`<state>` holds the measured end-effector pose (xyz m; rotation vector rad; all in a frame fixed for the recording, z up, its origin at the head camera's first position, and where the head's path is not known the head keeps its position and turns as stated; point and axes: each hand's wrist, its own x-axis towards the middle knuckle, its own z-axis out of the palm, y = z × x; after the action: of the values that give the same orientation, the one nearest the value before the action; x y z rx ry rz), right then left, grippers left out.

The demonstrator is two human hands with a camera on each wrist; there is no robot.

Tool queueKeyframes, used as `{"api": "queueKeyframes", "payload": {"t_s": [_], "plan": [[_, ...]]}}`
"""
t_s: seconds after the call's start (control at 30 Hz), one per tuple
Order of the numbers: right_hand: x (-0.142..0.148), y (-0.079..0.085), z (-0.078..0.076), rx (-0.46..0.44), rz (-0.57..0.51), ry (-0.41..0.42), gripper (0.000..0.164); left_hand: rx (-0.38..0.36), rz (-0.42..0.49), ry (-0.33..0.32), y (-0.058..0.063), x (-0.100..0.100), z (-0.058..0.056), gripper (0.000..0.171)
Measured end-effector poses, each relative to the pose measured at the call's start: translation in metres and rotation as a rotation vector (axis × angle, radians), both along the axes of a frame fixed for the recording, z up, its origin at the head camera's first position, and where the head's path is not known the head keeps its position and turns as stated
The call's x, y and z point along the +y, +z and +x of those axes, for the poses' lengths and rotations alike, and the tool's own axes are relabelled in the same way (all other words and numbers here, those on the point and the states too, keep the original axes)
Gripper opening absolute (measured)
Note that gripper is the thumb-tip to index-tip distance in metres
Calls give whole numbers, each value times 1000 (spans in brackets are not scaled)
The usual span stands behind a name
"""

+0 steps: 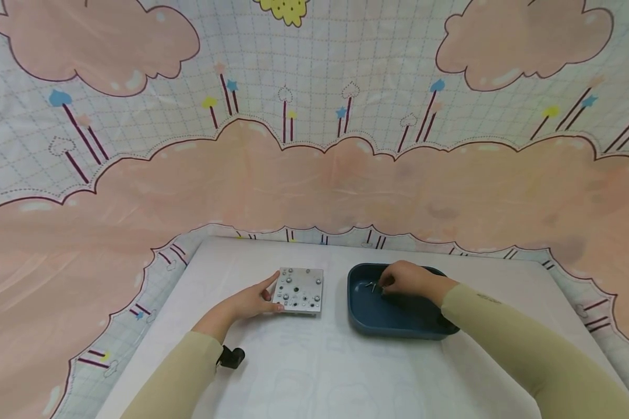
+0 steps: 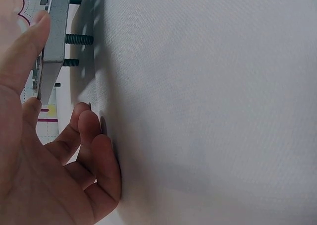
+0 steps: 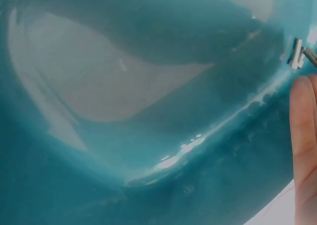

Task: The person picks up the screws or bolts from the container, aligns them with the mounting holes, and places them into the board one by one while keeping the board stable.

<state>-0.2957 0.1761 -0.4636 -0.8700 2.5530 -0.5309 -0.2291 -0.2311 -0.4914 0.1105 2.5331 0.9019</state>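
Note:
A square silver metal plate [image 1: 303, 285], with several bolts and holes on its face, is gripped at its left side by my left hand [image 1: 248, 301]. In the left wrist view, threaded bolt ends [image 2: 79, 39] stick out beneath the plate, while the other fingers curl near the cloth. My right hand [image 1: 411, 279] reaches down into a dark blue tray [image 1: 398, 333], fingers bent toward a few small metal screws [image 1: 372, 286]. At the right wrist view's edge, a screw [image 3: 296, 54] shows close to a fingertip; whether it is pinched is hidden.
A white cloth [image 1: 304, 372] covers the table under the plate and tray. Behind stands a patterned curtain [image 1: 346, 186] with clouds. By the left wrist there is a black device [image 1: 232, 357].

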Motion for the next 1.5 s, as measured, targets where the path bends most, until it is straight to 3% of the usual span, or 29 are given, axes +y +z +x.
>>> {"api": "queueKeyframes", "payload": {"t_s": [0.47, 0.73, 1.07, 1.5], "plan": [[-14, 21, 6, 142, -70, 6, 18, -2, 9, 0, 0, -1, -1, 102], [-29, 36, 6, 119, -85, -14, 19, -11, 14, 6, -6, -2, -3, 104], [-75, 52, 6, 174, -50, 29, 18, -16, 26, 6, -2, -2, -2, 103], [-139, 57, 9, 112, -29, 48, 22, -27, 15, 4, 1, -2, -2, 102]]}}
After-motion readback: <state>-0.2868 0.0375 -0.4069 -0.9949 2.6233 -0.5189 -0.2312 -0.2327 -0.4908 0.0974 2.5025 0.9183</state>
